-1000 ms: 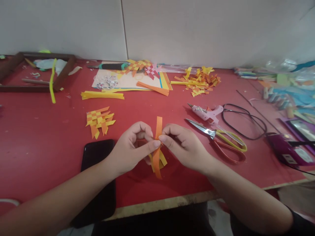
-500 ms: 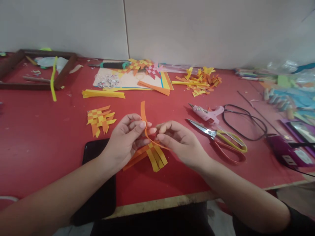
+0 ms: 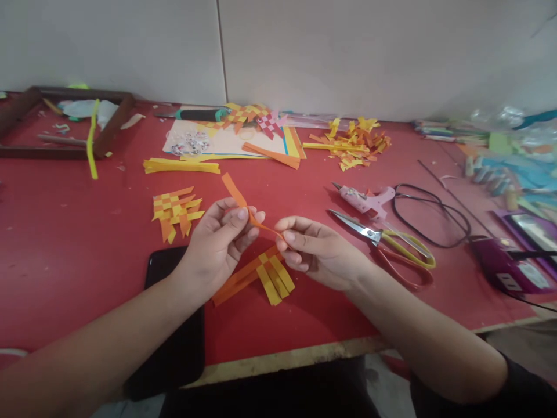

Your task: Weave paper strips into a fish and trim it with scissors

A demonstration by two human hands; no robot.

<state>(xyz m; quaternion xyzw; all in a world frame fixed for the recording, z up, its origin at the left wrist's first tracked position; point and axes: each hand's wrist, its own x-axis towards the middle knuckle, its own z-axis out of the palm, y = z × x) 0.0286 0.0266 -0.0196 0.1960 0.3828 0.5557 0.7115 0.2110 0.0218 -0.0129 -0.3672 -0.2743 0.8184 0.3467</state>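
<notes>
An orange paper strip [image 3: 234,189] is stretched between my two hands above the red table. My left hand [image 3: 224,229] pinches it near its middle, with one end sticking up to the left. My right hand [image 3: 311,247] grips the other end between thumb and fingers. Below them on the table lies a partly woven piece [image 3: 272,276] of orange and yellow strips, its upper part overlapped by my hands. A woven orange and yellow paper fish shape [image 3: 176,212] lies to the left of my left hand.
Scissors [image 3: 374,235] and a pink glue gun [image 3: 365,200] with a black cord lie to the right. A black phone [image 3: 176,325] sits under my left forearm. Yellow strips [image 3: 181,166], a pile of paper scraps [image 3: 357,145] and a brown frame [image 3: 52,152] lie farther back.
The orange strip's free end has tilted to the left. My right hand has closed on its other end, and the strip is now drawn straighter between my hands.
</notes>
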